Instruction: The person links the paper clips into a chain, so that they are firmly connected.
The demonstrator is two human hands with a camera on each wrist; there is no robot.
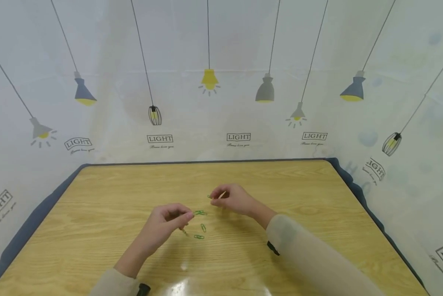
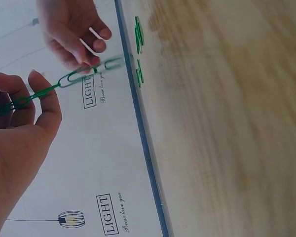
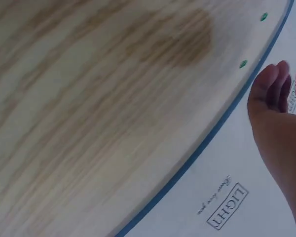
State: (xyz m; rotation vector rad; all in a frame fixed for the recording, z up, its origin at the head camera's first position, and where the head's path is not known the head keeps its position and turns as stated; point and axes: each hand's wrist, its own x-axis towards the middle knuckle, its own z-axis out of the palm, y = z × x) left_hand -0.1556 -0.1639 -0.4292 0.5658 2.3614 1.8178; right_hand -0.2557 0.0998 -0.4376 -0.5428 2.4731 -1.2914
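Note:
My left hand pinches a chain of green paper clips. Part of the chain sticks out past the fingertips, and a short end hangs below the palm in the head view. Farther forward and to the right, my right hand pinches a small green paper clip between thumb and fingertips, mostly hidden by them. In the left wrist view this clip is blurred beside the chain; whether they are linked I cannot tell. On the table lie loose green paper clips, one upright in the head view, another sideways.
The wood-grain table has a dark blue edge along its back and sides. Behind it hangs a pale curtain printed with lamps and the word LIGHT. A dark wrist strap shows below the right sleeve.

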